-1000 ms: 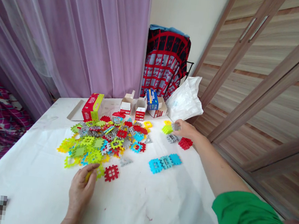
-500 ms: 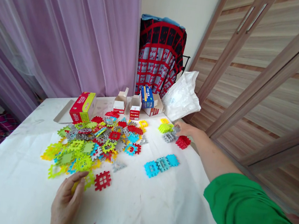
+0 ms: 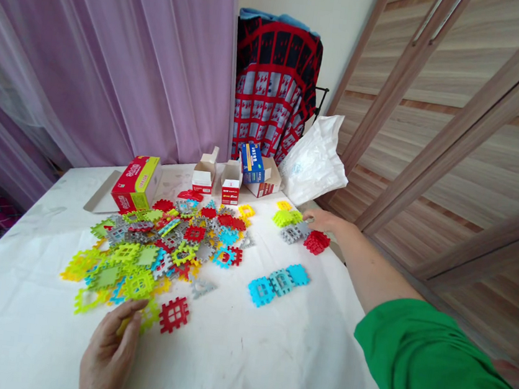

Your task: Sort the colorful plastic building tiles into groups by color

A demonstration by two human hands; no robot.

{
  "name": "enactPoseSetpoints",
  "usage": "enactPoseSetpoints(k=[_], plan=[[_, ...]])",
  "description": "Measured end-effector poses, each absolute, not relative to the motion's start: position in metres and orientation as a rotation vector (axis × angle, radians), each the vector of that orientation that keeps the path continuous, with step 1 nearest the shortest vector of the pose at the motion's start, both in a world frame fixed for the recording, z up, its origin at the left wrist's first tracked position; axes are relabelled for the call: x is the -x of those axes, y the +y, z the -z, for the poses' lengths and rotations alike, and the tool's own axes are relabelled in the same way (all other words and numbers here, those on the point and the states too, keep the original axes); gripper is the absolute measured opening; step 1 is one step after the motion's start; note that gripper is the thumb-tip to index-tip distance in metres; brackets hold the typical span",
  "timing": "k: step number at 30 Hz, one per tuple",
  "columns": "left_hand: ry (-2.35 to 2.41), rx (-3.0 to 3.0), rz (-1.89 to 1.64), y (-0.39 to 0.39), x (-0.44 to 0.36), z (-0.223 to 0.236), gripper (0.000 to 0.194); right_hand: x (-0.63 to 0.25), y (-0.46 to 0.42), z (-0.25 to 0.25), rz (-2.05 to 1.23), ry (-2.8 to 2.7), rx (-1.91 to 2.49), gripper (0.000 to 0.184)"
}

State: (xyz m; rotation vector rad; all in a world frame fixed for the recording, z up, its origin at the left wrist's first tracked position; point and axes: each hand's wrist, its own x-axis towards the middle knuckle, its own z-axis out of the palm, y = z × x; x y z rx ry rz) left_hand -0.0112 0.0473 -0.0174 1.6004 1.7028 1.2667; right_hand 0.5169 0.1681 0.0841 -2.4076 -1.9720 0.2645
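Note:
My left hand point(image 3: 111, 343) rests at the near edge of a heap of toothed plastic building tiles point(image 3: 147, 256), its fingers closed around a yellow tile point(image 3: 123, 327) that is mostly hidden. Close to its fingertips lie a lime-green tile point(image 3: 150, 316) and a red window tile point(image 3: 174, 315). Across the table, my right hand point(image 3: 324, 220) has its fingers on a grey tile point(image 3: 304, 227), partly covering it. Around that hand sit small stacks: lime-green tiles point(image 3: 287, 218), grey tiles point(image 3: 290, 233), red tiles point(image 3: 316, 243) and yellow tiles point(image 3: 283, 205).
Three joined blue tiles point(image 3: 280, 282) lie mid-right on the white-covered table point(image 3: 222, 353). Behind the heap stand a red-and-green box point(image 3: 135, 183), small open cartons point(image 3: 204, 179) and a blue box point(image 3: 252, 162). A white plastic bag point(image 3: 314, 163) slumps at the back right.
My right hand has lowered the grey tile beside the grey stack. The left hand keeps its hold; the whole scene has shifted left as the camera turned slightly.

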Motion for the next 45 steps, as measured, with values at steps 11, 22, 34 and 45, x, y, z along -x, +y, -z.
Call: enactPoseSetpoints(k=[11,22,34,45], plan=[[1.718,-1.524,-1.273,0.048,0.011,0.02,0.042,-0.496,0.172,-0.079,-0.358,-2.055,2.56,0.041],[1.697,-1.556,-1.27,0.049,0.009,0.019,0.039,-0.495,0.163,-0.088,-0.305,-2.02,2.633,0.047],[1.695,-1.549,-1.256,0.047,0.009,0.016,0.039,-0.48,0.171,-0.094,-0.539,-2.008,2.686,0.014],[1.713,-1.557,-1.244,0.046,0.009,0.014,0.039,-0.482,0.171,-0.087,-0.651,-1.885,2.666,0.01]])
